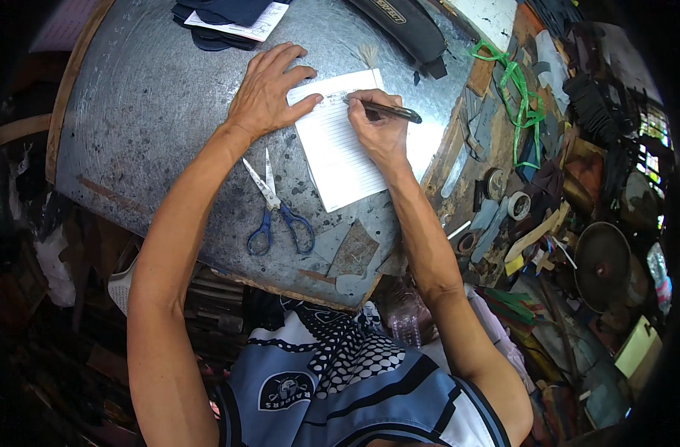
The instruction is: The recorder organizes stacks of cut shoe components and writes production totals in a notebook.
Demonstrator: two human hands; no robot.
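Note:
A ruled white notepad (341, 153) lies on the metal-topped table, with some handwriting near its upper edge. My right hand (381, 128) rests on it, its fingers closed around a dark pen (394, 111) whose tip meets the paper by the writing. At the pad's upper left, my left hand (271, 91) lies flat with fingers spread, the thumb on the page's edge. Below that hand, a pair of scissors (274, 205) with blue handles lies with its blades apart.
Dark folded pieces (224, 13) with a paper on them lie at the far left. A long black case (403, 30) sits at the back. Grey scraps (352, 252) lie by the near edge. Green ribbon (513, 80), tape rolls (519, 205) and tools crowd the right side.

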